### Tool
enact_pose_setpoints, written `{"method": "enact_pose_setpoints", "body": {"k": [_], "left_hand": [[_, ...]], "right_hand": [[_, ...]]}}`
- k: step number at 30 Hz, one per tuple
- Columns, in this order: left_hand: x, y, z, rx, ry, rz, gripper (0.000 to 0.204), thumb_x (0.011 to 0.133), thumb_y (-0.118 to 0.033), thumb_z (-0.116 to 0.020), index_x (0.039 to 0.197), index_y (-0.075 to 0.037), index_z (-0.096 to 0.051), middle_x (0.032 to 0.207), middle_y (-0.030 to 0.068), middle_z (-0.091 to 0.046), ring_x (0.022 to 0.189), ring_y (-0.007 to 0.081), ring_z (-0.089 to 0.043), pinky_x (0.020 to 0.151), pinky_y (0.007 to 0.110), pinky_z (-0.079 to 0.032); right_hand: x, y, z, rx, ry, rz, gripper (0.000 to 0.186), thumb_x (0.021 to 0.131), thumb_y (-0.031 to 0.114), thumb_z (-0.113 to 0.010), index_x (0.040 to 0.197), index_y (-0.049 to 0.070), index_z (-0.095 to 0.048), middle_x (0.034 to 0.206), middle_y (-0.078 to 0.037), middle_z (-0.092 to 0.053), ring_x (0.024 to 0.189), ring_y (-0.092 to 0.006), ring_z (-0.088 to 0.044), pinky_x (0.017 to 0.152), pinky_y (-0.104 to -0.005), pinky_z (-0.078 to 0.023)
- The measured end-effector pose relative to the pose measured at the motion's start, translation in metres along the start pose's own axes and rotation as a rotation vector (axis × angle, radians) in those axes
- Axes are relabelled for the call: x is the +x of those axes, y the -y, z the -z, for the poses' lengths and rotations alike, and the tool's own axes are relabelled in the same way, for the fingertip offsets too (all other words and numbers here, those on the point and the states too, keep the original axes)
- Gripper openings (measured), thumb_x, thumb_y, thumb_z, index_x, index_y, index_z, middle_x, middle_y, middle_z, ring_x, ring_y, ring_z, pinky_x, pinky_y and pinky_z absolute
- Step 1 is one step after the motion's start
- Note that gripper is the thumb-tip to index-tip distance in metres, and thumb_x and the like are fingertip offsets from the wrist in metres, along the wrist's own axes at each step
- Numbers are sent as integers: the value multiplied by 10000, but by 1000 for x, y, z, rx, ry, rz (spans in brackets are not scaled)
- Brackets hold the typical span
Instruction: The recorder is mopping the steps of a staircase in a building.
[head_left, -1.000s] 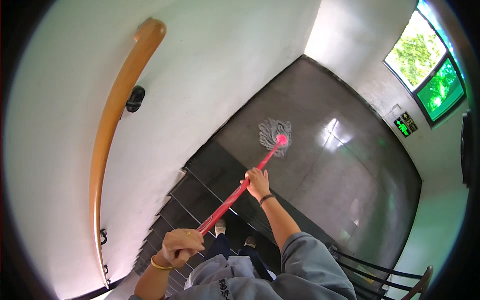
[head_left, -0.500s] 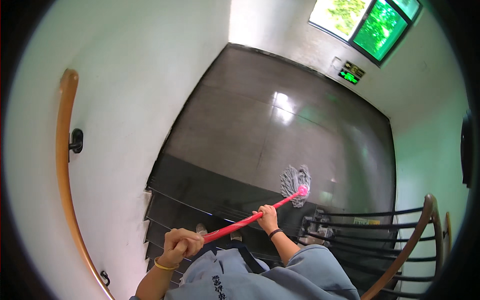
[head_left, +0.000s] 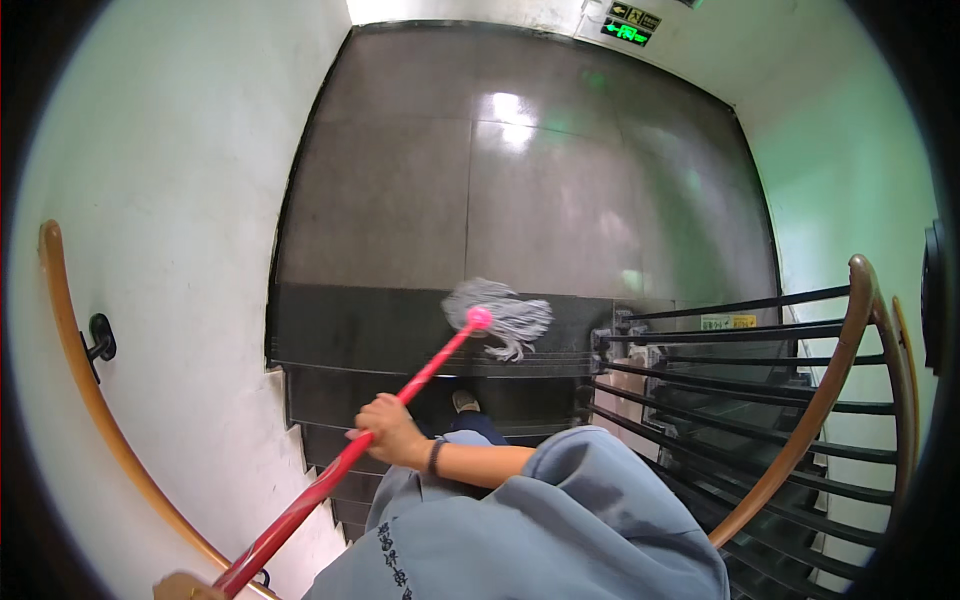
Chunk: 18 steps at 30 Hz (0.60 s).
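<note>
**Mop [head_left: 424, 376] Held Two-Handed at Landing Edge**

The left hand [head_left: 188, 587], partly cut off at the lower edge, closes around the upper handle. The right hand [head_left: 392, 432] grips the handle farther down. To the right stands the stair railing [head_left: 815, 432]. The mop head [head_left: 495, 315] lies on the dark strip [head_left: 360, 325], bordering the grey floor [head_left: 400, 200]. Beyond, a green sign [head_left: 626, 33] marks the far wall.

White glare struck the floor [head_left: 390, 210] at upper centre, a green cast tinted the wall [head_left: 840, 190] at right, straight edges bowed, and the corners were black.
</note>
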<state>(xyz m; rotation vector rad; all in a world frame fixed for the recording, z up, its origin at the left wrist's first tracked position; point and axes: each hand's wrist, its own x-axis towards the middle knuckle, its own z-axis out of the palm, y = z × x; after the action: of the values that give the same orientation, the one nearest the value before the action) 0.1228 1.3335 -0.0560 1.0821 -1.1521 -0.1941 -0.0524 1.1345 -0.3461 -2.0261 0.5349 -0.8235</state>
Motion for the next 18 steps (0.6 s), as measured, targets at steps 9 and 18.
{"method": "enact_pose_setpoints", "body": {"k": [9,18], "left_hand": [[22,-42,-114,-244,606,-40,170,692,15,-548,843,-63,-547,450,39,-428,359,147,-433,330,266,-356],[4,-30,-94,-725,537,-84,190,885,-20,-512,710,37,-558,433,91,-452,350,205,-453,376,312,-385]], "right_hand": [[17,-5,-28,196,330,160,314,755,257,-716,658,115,-453,681,-46,-499,727,-255,-519,741,-369,-398],[-70,7,40,-2,281,-51,253,794,266,-672,668,126,-504,686,-36,-530,726,-243,-538,707,-374,-401]]}}
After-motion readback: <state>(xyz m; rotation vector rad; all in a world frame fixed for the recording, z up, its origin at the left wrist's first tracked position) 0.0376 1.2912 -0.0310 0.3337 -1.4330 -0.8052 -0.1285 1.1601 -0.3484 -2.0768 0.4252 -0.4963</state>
